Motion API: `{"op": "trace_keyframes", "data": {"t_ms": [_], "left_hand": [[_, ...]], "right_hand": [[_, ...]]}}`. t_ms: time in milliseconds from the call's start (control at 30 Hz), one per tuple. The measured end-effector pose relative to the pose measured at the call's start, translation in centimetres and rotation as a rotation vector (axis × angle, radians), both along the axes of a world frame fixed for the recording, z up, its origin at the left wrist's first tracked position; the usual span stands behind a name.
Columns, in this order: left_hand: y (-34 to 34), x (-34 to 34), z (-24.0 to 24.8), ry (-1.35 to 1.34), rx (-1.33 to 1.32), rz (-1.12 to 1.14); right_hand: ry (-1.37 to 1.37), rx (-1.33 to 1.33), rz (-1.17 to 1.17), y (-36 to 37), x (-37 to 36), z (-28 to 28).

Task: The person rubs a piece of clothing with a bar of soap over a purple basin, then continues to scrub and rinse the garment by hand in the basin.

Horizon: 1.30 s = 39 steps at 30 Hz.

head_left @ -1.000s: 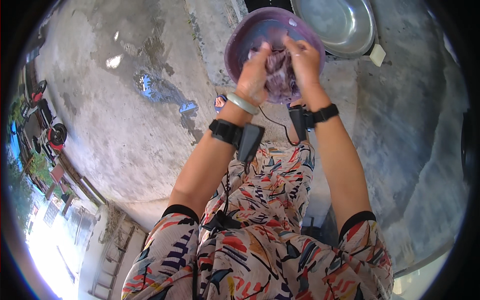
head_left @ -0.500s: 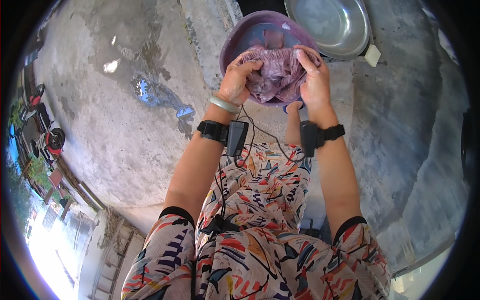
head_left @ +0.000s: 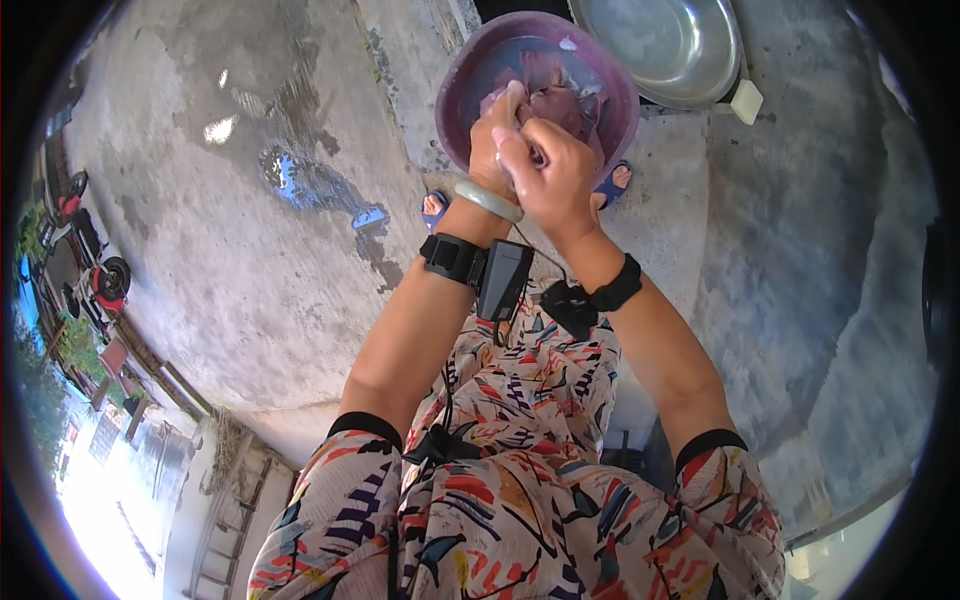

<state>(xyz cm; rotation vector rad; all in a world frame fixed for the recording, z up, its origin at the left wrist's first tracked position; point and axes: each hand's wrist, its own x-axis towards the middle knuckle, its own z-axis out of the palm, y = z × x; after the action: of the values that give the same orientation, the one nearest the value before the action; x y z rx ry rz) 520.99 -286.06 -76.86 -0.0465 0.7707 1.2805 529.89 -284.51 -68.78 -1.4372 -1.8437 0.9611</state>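
Observation:
A wet mauve garment [head_left: 560, 108] lies bunched in a round purple basin [head_left: 622, 130] with cloudy water in it. My left hand [head_left: 494, 138] is closed on the cloth at the basin's near left side, a pale bangle at its wrist. Right beside it, my right hand [head_left: 556, 176] is curled into a fist above the basin's near rim, a bit of the cloth showing in its curl. The two hands touch or nearly touch, and part of the left one is covered by the right.
An oval metal tub [head_left: 665, 50] stands to the right of the purple basin. A pale yellow block [head_left: 746, 102], perhaps soap, lies by its rim. My feet in blue sandals [head_left: 618, 182] flank the basin. Puddles [head_left: 300, 185] wet the concrete at left.
My hands held the garment spread between them over the basin. Now they have come together at the near left, the right hand moving left and closing, and the cloth hangs lower in the basin.

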Motion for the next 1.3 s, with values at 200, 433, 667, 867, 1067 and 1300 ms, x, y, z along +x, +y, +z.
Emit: {"op": "trace_keyframes", "data": {"t_ms": [200, 433, 667, 867, 1067, 1300], "left_hand": [[0.5, 2.5, 2.5, 0.571, -0.225, -0.115], [-0.4, 3.0, 3.1, 0.18, -0.318, 0.018], [-1.0, 1.5, 3.0, 0.352, -0.043, -0.066], [0.9, -0.1, 8.6, -0.145, -0.246, 0.093], [-0.5, -0.2, 9.8, -0.038, -0.201, 0.141], [-1.3, 0.2, 12.3, -0.014, -0.213, -0.034]], "right_hand": [[-0.19, -0.046, -0.147, 3.6, 1.8, -2.8], [-0.122, -0.23, -0.154, 3.8, 1.8, -2.6], [-0.207, 0.025, -0.087, 2.8, 1.8, -4.9], [-0.091, -0.047, -0.423, 4.7, 5.2, -4.2], [0.185, -0.482, -0.356, 1.0, 4.7, 2.6], [0.29, -0.63, -0.218, 2.1, 4.7, 5.6]]}}
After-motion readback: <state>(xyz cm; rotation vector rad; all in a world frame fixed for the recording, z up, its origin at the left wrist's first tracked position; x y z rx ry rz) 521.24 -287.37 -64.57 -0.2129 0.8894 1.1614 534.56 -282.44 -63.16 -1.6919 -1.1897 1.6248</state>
